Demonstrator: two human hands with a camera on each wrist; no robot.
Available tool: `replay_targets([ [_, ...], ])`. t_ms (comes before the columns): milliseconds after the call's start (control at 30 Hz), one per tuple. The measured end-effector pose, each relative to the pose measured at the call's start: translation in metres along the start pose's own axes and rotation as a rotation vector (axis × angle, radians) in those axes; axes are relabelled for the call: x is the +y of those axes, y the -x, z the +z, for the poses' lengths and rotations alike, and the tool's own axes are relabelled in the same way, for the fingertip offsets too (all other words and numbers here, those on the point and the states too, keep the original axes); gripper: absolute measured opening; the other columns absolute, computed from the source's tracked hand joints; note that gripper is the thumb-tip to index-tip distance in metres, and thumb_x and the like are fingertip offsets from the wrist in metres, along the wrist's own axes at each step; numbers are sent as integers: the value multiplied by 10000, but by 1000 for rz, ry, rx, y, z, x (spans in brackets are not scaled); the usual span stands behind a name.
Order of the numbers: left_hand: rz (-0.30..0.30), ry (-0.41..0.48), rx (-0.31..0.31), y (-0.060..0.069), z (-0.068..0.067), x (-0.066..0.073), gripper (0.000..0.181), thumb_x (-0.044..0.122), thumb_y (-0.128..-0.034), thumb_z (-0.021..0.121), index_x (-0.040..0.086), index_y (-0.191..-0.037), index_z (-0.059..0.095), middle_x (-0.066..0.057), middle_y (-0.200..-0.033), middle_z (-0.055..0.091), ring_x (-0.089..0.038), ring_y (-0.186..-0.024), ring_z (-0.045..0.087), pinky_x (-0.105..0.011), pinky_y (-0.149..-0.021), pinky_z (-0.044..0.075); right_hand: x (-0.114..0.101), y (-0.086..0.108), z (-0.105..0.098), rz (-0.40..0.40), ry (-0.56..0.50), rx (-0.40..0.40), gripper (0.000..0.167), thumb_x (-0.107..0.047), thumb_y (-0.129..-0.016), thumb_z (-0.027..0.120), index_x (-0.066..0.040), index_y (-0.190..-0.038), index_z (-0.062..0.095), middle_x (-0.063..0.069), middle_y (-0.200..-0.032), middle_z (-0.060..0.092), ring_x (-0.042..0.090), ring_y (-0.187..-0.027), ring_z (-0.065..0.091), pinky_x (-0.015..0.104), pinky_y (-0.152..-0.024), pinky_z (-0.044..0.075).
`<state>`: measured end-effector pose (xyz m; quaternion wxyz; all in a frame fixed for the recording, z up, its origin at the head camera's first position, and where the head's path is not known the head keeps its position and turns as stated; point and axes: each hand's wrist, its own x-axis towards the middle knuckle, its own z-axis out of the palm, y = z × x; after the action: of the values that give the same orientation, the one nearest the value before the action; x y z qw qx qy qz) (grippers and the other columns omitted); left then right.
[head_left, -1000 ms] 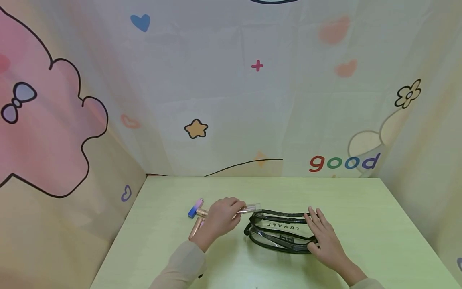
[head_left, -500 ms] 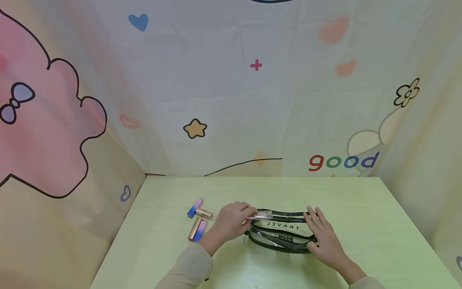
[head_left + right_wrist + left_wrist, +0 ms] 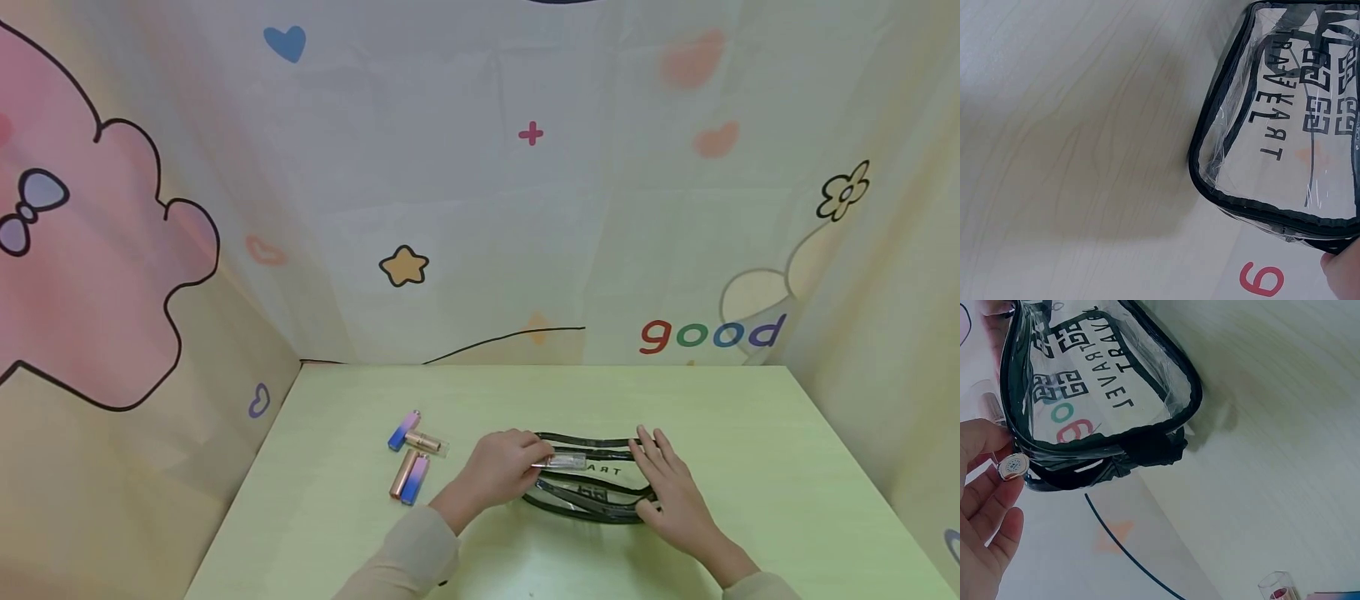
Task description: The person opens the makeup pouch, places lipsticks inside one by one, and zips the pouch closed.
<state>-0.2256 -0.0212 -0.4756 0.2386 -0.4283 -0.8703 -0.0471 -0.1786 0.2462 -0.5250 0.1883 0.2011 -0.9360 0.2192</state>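
Observation:
My left hand pinches a lipstick with a clear cap over the left part of a transparent zip bag with black trim. In the left wrist view, the lipstick's round gold end sticks out between thumb and fingers beside the bag's black edge. I cannot tell how far inside the bag the cap lies. My right hand rests on the bag's right end, its fingers straight and thumb at the near edge. The right wrist view shows the bag's lettered clear side.
Left on the pale table lie a pink-and-blue tube, a gold lipstick with a clear cap, a gold tube and another pink-and-blue tube. A printed curtain hangs behind.
My left hand has moved right and slightly nearer, bringing the lipstick from the bag's left end to over it. The tubes at left are uncovered. My right hand has barely moved.

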Motion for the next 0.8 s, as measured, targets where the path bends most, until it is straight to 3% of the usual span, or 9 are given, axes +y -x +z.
replay_targets([
  [367, -13, -11, -113, -5, 2, 6, 211, 246, -807, 612, 267, -1017, 617, 120, -952, 635, -42, -784, 602, -166, -604, 469, -1, 0, 1, -1, 6, 7, 743, -55, -665, 496, -61, -1378, 287, 146, -1444, 241, 120, -1372, -41, 543, -906, 244],
  [567, 0, -16, -124, -7, 1, 9, 233, 241, -783, 637, 267, -1014, 621, 115, -963, 635, -42, -793, 604, -167, -601, 469, -1, 0, 0, 1, 12, 3, 742, -56, -662, 500, -52, -1374, 293, 28, -1482, 142, 127, -1373, -41, 534, -918, 240],
  [800, 11, -29, -123, -9, 4, 13, 222, 235, -788, 626, 280, -1005, 622, 128, -955, 634, -26, -787, 599, -153, -595, 467, -4, -1, -1, 13, 6, 7, 726, -63, -675, 494, -49, -1372, 295, 130, -1451, 232, 119, -1372, -40, 513, -957, 228],
])
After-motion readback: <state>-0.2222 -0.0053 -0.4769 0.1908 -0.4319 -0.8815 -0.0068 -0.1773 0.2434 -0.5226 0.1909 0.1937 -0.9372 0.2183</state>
